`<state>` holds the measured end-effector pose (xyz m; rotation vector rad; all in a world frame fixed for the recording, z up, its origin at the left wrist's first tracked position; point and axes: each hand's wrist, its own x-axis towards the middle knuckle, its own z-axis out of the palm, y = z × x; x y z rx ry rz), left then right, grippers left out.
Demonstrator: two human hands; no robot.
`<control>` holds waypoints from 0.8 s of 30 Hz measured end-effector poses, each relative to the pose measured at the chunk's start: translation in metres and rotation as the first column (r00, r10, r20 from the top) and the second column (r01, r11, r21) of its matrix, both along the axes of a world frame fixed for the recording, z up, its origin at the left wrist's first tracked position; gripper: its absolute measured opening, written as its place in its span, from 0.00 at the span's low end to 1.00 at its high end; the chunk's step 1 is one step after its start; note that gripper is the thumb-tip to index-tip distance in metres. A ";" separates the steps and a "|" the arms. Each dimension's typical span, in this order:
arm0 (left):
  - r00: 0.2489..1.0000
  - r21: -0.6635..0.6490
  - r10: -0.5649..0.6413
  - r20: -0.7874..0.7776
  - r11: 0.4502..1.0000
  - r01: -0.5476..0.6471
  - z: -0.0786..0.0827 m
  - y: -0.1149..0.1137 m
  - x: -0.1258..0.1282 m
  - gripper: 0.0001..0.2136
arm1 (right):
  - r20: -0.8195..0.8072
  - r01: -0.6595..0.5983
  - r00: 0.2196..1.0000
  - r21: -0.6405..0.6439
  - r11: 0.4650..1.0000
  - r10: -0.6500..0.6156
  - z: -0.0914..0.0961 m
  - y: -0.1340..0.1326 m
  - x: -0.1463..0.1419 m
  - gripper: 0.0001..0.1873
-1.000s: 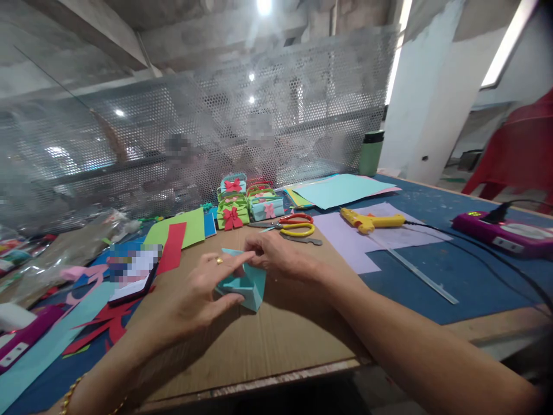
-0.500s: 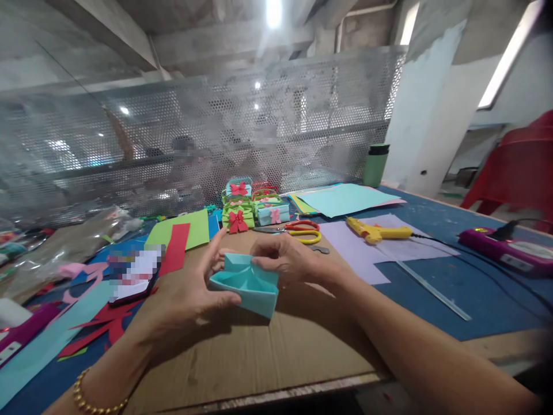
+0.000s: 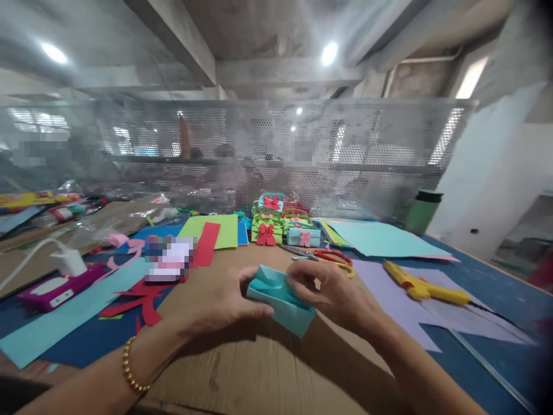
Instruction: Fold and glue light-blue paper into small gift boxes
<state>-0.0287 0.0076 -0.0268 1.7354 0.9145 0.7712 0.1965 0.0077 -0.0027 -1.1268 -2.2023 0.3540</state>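
Starting well left of the cardboard [image 3: 242, 369], you have a purple device [image 3: 56, 290] lying on the blue tabletop [image 3: 99, 346], with a white plug [image 3: 69, 262] just behind it. A long teal sheet [image 3: 64, 320] lies flat between the device and the cardboard's left edge, and red scraps [image 3: 142, 300] lie on the tabletop right against that edge. A phone [image 3: 170, 265] rests at the cardboard's far left corner. Just beyond the same corner lie a red strip [image 3: 207, 243] and a green sheet [image 3: 227, 230].

Over the cardboard's middle, your left hand [image 3: 224, 300], with a bead bracelet [image 3: 129, 369] on its wrist, is closed on the left end of the box [image 3: 280, 297]. Its thumb lies along the near side and its fingers are tucked behind. The box is folded teal paper, tilted, and held a little above the cardboard. Your right hand [image 3: 341, 294] grips the right end, fingertips pinching the upper rim.

Behind the cardboard's far edge stands a cluster of small gift boxes [image 3: 280, 222] with red and pink bows. Scissors [image 3: 328, 258] lie at the cardboard's far right corner. Right of the cardboard, lilac paper [image 3: 397, 300] covers the tabletop, and a yellow glue gun [image 3: 425, 288] lies on it. Far beyond the cardboard's right side a green cup [image 3: 421, 212] stands upright.
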 end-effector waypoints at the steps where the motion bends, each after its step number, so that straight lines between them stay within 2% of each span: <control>1: 0.999 -0.019 -0.001 0.032 1.000 0.002 -0.003 0.002 0.001 0.16 | 0.026 0.015 1.000 0.042 0.999 -0.016 0.002 -0.002 -0.002 0.09; 4: 0.998 -0.006 0.015 0.059 1.000 -0.014 -0.009 0.007 0.002 0.13 | 0.086 0.045 0.995 0.149 0.988 -0.059 0.003 -0.007 -0.008 0.10; 6: 0.998 0.043 0.032 0.061 0.998 -0.035 -0.009 0.009 0.001 0.12 | 0.111 0.061 0.991 0.171 0.983 -0.081 0.002 -0.007 -0.010 0.10; 9: 0.996 0.117 0.060 0.063 0.991 -0.067 -0.007 0.012 -0.001 0.12 | 0.103 0.059 0.992 0.140 0.988 -0.074 -0.003 -0.005 -0.012 0.10; 13: 0.994 0.145 0.061 0.086 0.987 -0.073 -0.006 0.013 -0.003 0.12 | 0.087 0.040 0.995 0.096 0.995 -0.048 -0.008 0.000 -0.013 0.11; 17: 0.982 0.108 0.081 0.168 0.989 -0.100 -0.009 0.013 -0.003 0.23 | 0.078 0.074 0.994 0.078 0.994 -0.080 -0.010 0.006 -0.008 0.11; 20: 0.927 0.015 0.000 0.376 1.000 -0.007 -0.012 0.016 0.000 0.31 | -0.005 0.113 0.994 0.079 0.990 -0.113 -0.012 0.012 0.001 0.12; 22: 0.883 -0.030 -0.058 0.466 0.996 0.082 -0.015 0.017 0.003 0.28 | -0.103 0.123 0.988 0.041 0.992 -0.118 -0.014 0.014 0.006 0.14; 24: 0.871 -0.075 -0.079 0.485 0.988 0.131 -0.017 0.018 0.006 0.23 | -0.196 0.110 0.974 -0.011 0.994 -0.110 -0.017 0.016 0.006 0.15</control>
